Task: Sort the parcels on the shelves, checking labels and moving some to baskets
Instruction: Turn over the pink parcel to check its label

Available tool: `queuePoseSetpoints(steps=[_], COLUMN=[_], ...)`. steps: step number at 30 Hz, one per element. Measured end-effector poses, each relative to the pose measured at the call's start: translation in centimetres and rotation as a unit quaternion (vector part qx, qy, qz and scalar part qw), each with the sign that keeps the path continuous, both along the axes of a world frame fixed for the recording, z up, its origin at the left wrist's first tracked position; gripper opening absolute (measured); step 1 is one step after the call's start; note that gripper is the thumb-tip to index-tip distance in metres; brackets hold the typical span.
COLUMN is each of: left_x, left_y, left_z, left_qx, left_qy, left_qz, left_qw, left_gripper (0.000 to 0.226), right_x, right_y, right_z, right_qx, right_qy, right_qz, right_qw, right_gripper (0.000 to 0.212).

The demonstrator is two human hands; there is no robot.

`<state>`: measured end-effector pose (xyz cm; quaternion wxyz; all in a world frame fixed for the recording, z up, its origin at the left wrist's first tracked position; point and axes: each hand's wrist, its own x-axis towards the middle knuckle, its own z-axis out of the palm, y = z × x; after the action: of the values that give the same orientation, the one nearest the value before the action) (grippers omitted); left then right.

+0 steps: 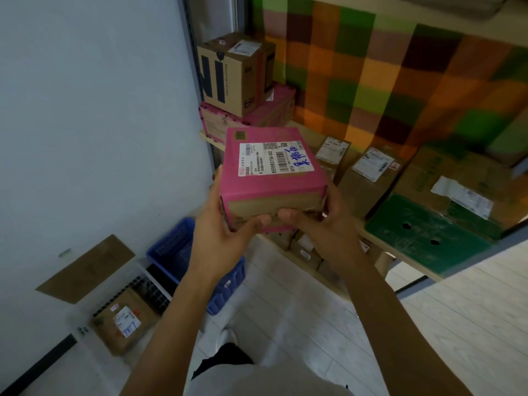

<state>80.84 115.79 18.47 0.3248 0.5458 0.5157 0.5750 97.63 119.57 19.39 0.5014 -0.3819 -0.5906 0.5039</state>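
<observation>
We are holding the pink parcel (271,172) up in front of the shelf (213,140), its label (275,158) facing us and its long axis running away from our chest. Our left hand (225,232) is gripping the near left corner and our right hand (323,224) the near right, thumbs pressing the front edge. The blue basket (197,261) is sitting on the floor below and to the left, nearer our left hand, so a downward, leftward swing looks likeliest

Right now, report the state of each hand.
Left hand: holds the pink parcel, fingers curled round its left side.
Right hand: holds the same parcel at its right side.
</observation>
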Motion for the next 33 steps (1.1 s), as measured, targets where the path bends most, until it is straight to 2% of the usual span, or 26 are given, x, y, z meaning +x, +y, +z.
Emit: queuePoseSetpoints(steps=[4, 5, 6, 9, 11, 15, 18, 21, 23, 24, 25, 27, 29, 31, 33], left_x=[-0.2, -0.2, -0.3, -0.3, 0.2, 1.2, 1.6, 1.4, 0.6, 0.4, 0.3, 0.6, 1.3, 1.7, 2.3], left_y=[-1.1, -1.5, -1.7, -1.7, -1.3, -1.1, -1.0, -0.7, -0.6, -0.4, -0.5, -0.5, -0.2, 0.4, 0.7], left_z=[-0.5, -0.5, -0.5, -0.8, -0.9, -1.1, -1.4, -1.1, -0.6, -0.3, 0.0, 0.4, 0.1, -0.2, -0.3], left_qx=[-0.002, -0.001, 0.004, 0.029, 0.043, 0.051, 0.048, 0.035, 0.022, 0.017, 0.010, -0.001, -0.015, -0.039, -0.054], left_qy=[-0.040, -0.037, -0.022, 0.025, 0.037, 0.035, 0.022, 0.002, -0.033, -0.059, -0.081, -0.084, -0.048, 0.052, 0.147], left_qz=[0.021, 0.030, 0.039, 0.055, 0.066, 0.089, 0.088, 0.081, 0.065, 0.048, 0.028, 0.013, 0.010, 0.026, 0.023], left_qw=[0.999, 0.999, 0.999, 0.998, 0.996, 0.994, 0.995, 0.996, 0.997, 0.997, 0.996, 0.996, 0.999, 0.998, 0.987], left_gripper=[0.083, 0.085, 0.089, 0.092, 0.091, 0.084, 0.082, 0.077, 0.072, 0.071, 0.070, 0.065, 0.062, 0.061, 0.073], right_x=[0.7, 1.1, 1.4, 1.6, 1.7, 1.2, 1.0, 1.5, 2.0, 2.2, 2.4, 2.7, 3.1, 3.2, 2.5], right_y=[-0.5, -0.2, 0.1, 0.2, -0.2, -0.7, -0.7, -0.7, -0.8, -0.8, -0.5, -0.2, 0.1, -0.1, -0.6], right_z=[0.2, 0.3, 0.4, 0.7, -0.1, -1.6, -1.8, -0.9, 0.0, 0.5, 0.4, 0.5, 0.3, 0.2, -0.1], right_qx=[-0.040, -0.055, -0.059, -0.005, 0.014, 0.044, 0.046, 0.048, 0.016, 0.007, 0.003, -0.061, -0.181, -0.225, -0.202], right_qy=[0.029, 0.037, 0.035, 0.018, 0.013, -0.054, -0.056, -0.064, 0.010, 0.030, 0.011, -0.010, 0.045, 0.094, 0.098], right_qz=[-0.062, -0.066, -0.057, 0.014, 0.025, -0.064, -0.093, -0.086, -0.084, -0.107, -0.140, -0.137, -0.048, 0.013, 0.002], right_qw=[0.997, 0.996, 0.996, 1.000, 1.000, 0.996, 0.993, 0.993, 0.996, 0.994, 0.990, 0.989, 0.981, 0.970, 0.975], right_gripper=[0.063, 0.070, 0.076, 0.074, 0.075, 0.082, 0.080, 0.069, 0.048, 0.040, 0.035, 0.041, 0.065, 0.057, 0.039])
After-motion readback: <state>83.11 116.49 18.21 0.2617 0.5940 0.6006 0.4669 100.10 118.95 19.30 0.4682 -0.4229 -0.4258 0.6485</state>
